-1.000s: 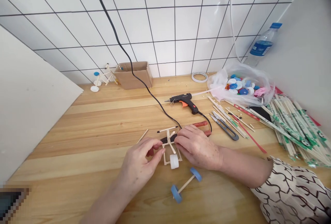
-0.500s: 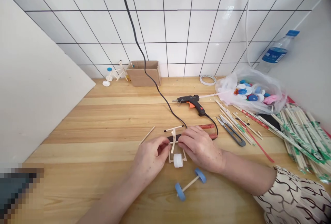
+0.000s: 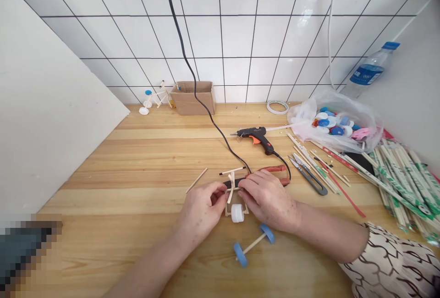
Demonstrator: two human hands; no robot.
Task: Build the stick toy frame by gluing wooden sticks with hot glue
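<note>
A small stick frame with a white bottle cap at its near end lies on the wooden table. My left hand pinches the frame's left side with closed fingers. My right hand presses closed fingers on its right side. Just below lies an axle made of a stick with two blue caps. A black hot glue gun rests behind the hands, its cord running up the tiled wall.
Red-handled pliers and snips lie right of the hands. Wrapped chopsticks pile at the right, beside a bag of caps and a water bottle. A cardboard box, a finished stick model and a tape roll stand by the wall.
The view shifted slightly, so everything sits a little further right and the wall shows more. Both hands stay pinched on the stick frame with hardly any movement.
</note>
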